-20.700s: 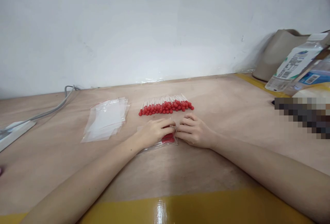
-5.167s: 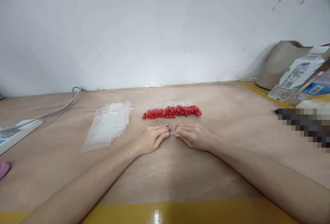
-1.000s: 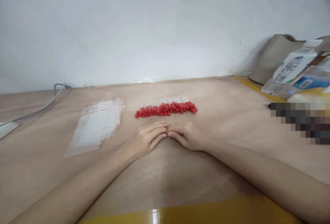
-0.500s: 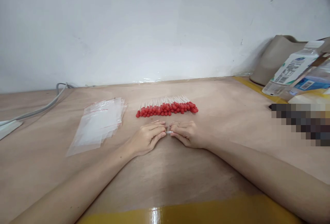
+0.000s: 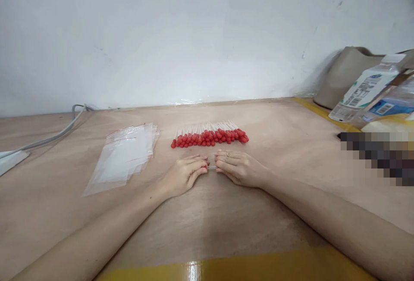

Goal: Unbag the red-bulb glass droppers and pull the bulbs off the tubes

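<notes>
Between my hands runs a thin, pale, clear-looking shaft. A small bit of red shows at its left end, so it looks like one of the red-headed sticks. My left hand is closed, pinching that red end between thumb and fingers. On the other side my right hand has its fingertips closed round the shaft's other end, which is hidden. Just beyond both hands lies a row of red-headed sticks, red ends towards me and pale pointed ends towards the wall.
Left of the sticks is a fanned stack of clear zip bags with red lines. A grey cable lies at far left. At the right stand a plastic bottle and a grey-brown container. Yellow tape runs along the near edge.
The right hand's fingers have straightened and flattened, shifting slightly right. Red now shows at my left fingertips. My left hand has barely moved, and the row of sticks and the bags are unchanged.
</notes>
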`<state>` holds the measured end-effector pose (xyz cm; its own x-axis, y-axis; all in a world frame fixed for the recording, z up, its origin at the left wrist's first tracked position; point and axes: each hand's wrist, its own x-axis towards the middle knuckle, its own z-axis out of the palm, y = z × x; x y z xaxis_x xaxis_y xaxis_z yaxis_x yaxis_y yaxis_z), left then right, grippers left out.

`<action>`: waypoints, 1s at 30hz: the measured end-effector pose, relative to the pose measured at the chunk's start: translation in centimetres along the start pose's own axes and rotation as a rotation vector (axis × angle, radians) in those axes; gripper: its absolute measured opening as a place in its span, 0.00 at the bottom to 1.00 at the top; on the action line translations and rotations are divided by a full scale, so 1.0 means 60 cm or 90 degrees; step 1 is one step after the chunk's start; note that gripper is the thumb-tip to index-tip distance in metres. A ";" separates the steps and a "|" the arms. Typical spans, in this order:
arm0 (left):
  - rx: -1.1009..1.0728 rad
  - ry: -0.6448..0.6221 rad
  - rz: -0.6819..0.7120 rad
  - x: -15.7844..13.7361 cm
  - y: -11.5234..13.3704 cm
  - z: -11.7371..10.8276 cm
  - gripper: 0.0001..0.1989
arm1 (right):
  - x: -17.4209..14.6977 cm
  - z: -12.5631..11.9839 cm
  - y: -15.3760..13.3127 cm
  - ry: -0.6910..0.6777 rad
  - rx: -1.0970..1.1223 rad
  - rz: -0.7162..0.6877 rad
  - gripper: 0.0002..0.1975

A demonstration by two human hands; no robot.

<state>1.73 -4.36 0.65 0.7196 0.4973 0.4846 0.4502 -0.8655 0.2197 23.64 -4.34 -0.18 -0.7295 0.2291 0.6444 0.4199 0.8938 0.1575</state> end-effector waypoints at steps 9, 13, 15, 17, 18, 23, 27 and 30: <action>-0.001 0.009 -0.048 -0.015 -0.008 -0.007 0.12 | -0.020 -0.013 0.011 0.022 0.009 0.009 0.08; 0.079 0.087 -0.158 -0.026 -0.016 -0.029 0.12 | -0.029 -0.021 0.025 0.049 -0.017 0.167 0.09; 0.125 0.098 -0.201 -0.028 -0.022 -0.036 0.12 | -0.026 -0.019 0.027 0.026 -0.062 0.239 0.10; 0.162 0.097 -0.232 -0.027 -0.031 -0.043 0.12 | -0.020 -0.014 0.026 -0.004 -0.095 0.280 0.12; 0.182 0.096 -0.251 -0.027 -0.037 -0.048 0.13 | -0.018 -0.012 0.025 -0.017 -0.100 0.292 0.13; 0.278 0.041 -0.379 -0.022 -0.063 -0.080 0.14 | -0.012 -0.006 0.019 -0.044 -0.097 0.305 0.13; 0.327 -0.010 -0.448 -0.023 -0.072 -0.090 0.15 | -0.007 -0.007 0.016 -0.042 -0.131 0.291 0.12; 0.348 -0.019 -0.455 -0.026 -0.070 -0.083 0.16 | -0.002 -0.005 0.015 -0.042 -0.159 0.272 0.12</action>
<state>-3.89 -1.78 3.18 0.1812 0.9138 0.3634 0.9788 -0.2033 0.0232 24.28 -3.68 0.09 -0.4933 0.5853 0.6434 0.7990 0.5973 0.0693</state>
